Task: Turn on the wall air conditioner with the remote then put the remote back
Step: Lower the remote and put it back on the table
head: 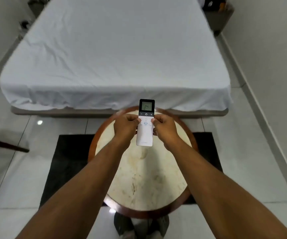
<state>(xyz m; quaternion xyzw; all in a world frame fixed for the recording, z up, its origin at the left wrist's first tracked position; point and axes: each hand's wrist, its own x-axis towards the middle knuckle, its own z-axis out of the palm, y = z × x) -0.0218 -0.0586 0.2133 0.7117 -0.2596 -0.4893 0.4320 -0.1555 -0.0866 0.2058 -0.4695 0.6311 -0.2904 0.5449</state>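
Shiny pale tiles cover the floor (225,213), and a big bed (115,54) with a soft, wrinkled white sheet fills the far side of the room. Near the person stands a round bench (144,183) with a smooth, creamy stone top full of brownish marks and a dark wood rim around it. Under the bench lies a flat black mat (67,163) with square corners. Both bare arms reach out over the bench. The remote (145,133) is held up above the far part of the bench, between the two hands. It is long and flat, white plastic at the bottom and black at the top, with a small grey screen that shows 24. The left hand (124,125) has its grip pinched on the left edge of the remote, and the right hand (165,127) has its grip pinched on the right edge. Both thumbs rest on the little round buttons.
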